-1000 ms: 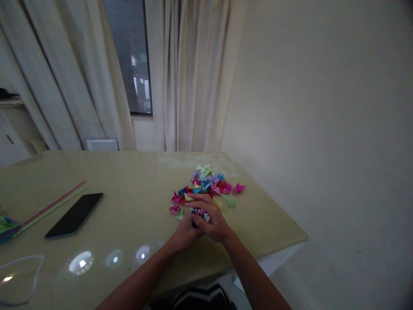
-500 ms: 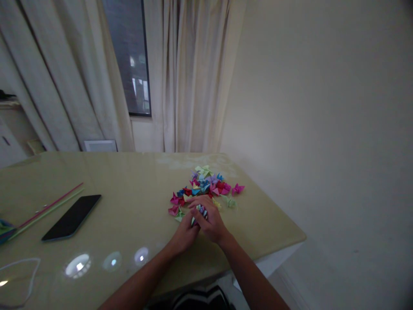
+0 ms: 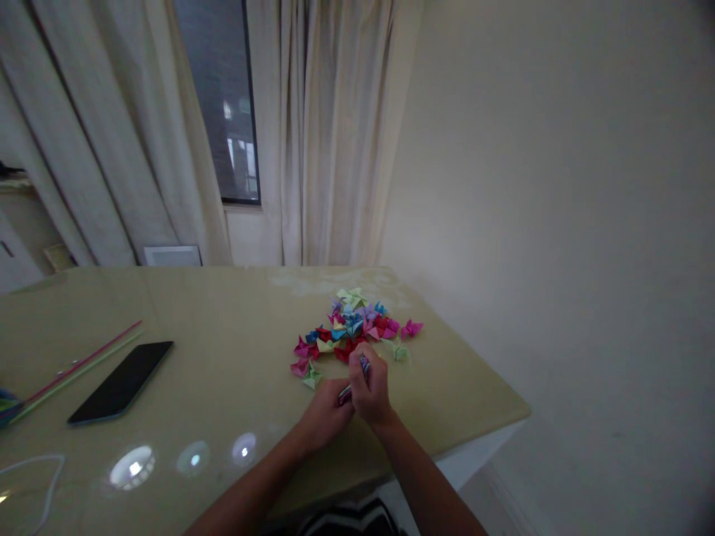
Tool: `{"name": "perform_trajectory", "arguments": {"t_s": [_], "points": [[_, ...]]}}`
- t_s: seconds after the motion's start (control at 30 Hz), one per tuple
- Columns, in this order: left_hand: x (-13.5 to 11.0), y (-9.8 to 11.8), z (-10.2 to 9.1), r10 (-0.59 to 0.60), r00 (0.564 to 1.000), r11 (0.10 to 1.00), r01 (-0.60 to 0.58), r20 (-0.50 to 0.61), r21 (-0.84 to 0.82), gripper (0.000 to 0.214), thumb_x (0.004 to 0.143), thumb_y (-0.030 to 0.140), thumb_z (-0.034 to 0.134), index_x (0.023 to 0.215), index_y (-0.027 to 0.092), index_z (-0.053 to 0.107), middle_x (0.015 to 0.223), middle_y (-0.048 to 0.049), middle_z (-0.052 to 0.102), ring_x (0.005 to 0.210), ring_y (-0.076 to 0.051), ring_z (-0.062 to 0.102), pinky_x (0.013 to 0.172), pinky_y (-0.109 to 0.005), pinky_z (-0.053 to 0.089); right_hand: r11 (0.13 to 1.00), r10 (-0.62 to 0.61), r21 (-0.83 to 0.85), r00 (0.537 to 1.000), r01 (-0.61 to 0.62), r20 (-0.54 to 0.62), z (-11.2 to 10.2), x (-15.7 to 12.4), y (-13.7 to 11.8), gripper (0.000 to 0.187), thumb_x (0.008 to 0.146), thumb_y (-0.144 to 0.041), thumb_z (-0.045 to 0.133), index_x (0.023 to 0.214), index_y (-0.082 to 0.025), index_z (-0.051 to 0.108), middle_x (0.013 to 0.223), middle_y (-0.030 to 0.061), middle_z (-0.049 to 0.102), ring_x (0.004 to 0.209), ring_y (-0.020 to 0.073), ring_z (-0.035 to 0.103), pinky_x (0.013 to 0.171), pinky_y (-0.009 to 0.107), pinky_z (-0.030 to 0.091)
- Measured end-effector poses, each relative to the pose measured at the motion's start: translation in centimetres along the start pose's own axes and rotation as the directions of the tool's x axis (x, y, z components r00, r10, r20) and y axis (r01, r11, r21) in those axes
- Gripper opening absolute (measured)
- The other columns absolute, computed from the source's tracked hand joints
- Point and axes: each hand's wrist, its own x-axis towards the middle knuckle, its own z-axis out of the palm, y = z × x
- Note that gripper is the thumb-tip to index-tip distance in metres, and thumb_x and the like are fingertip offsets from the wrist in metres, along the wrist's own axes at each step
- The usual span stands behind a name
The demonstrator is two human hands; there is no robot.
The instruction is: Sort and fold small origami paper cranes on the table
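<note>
Close to the table's front right, my left hand (image 3: 328, 408) and my right hand (image 3: 370, 383) are together, both closed on a narrow striped bundle (image 3: 345, 394) in mixed colours. Its exact kind is too small to make out, and the fingers cover most of it. The right fist wraps the upper end, while the left fingers pinch the lower end. Just beyond the hands lies a pile of folded paper origami pieces (image 3: 351, 324) with pointed tips, in pink, red, blue, purple, yellow and pale green. A pale green origami piece (image 3: 311, 377) rests close to my left fingers.
On the left of the glossy table (image 3: 223, 335) lies a black phone (image 3: 121, 381). Beyond it are thin pink and green sticks (image 3: 83, 366). A white cable (image 3: 53, 484) curves at the lower left. The wall (image 3: 547, 223) borders the right side; curtains (image 3: 346, 134) hang behind.
My right hand has turned from lying over the bundle into an upright fist around its upper end. The bundle now shows as a slanted strip, and more of the red pieces behind are visible.
</note>
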Motion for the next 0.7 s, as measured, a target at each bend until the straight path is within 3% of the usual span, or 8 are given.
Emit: {"name": "perform_trajectory", "arguments": {"t_s": [0.17, 0.37, 0.57, 0.7], "points": [[-0.1, 0.0, -0.1, 0.034, 0.999, 0.999, -0.034, -0.033, -0.01, 0.02, 0.076, 0.024, 0.055, 0.078, 0.016, 0.073, 0.075, -0.0062, 0.072, 0.077, -0.023, 0.063, 0.076, -0.033, 0.053, 0.998, -0.054, -0.038, 0.998, 0.055, 0.042, 0.1, 0.7, -1.3, 0.045, 0.095, -0.042, 0.069, 0.067, -0.026, 0.038, 0.065, -0.0048, 0.039, 0.059, 0.0144, 0.04, 0.059, 0.03, 0.033], [-0.1, -0.3, -0.3, 0.022, 0.995, 0.998, -0.027, -0.098, -0.049, 0.016, 0.076, 0.028, 0.06, 0.07, 0.015, 0.069, 0.071, -0.0072, 0.07, 0.074, -0.023, 0.062, 0.07, -0.031, 0.054, 0.995, -0.045, -0.084, 0.989, 0.057, 0.138, 1.1, 1.3, -1.6, 0.052, 0.105, -0.034, 0.053, 0.058, -0.025, 0.031, 0.053, -0.0051, 0.033, 0.048, 0.0125, 0.035, 0.056, 0.031, 0.028], [-0.3, 0.7, -0.7, 0.057, 0.984, 0.994, -0.072, -0.166, -0.087, 0.019, 0.079, 0.032, 0.065, 0.087, 0.016, 0.071, 0.083, -0.0087, 0.072, 0.084, -0.026, 0.065, 0.078, -0.035, 0.059, 0.977, -0.093, -0.181, 0.99, 0.112, 0.11, 1.5, 1.5, -2.9, 0.043, 0.1, -0.035, 0.06, 0.066, -0.025, 0.035, 0.062, -0.0028, 0.042, 0.059, 0.0155, 0.044, 0.06, 0.031, 0.031], [-0.6, 0.9, -1.1, 0.026, 0.982, 0.999, -0.033, -0.187, -0.035, 0.022, 0.082, 0.04, 0.061, 0.076, 0.019, 0.064, 0.075, -0.0069, 0.068, 0.074, -0.022, 0.06, 0.07, -0.033, 0.058, 0.954, -0.186, -0.222, 0.978, 0.203, 0.097, 1.8, 1.6, -4.5, 0.041, 0.097, -0.039, 0.062, 0.07, -0.026, 0.035, 0.067, -0.002, 0.044, 0.066, 0.0173, 0.045, 0.063, 0.031, 0.032]]}}
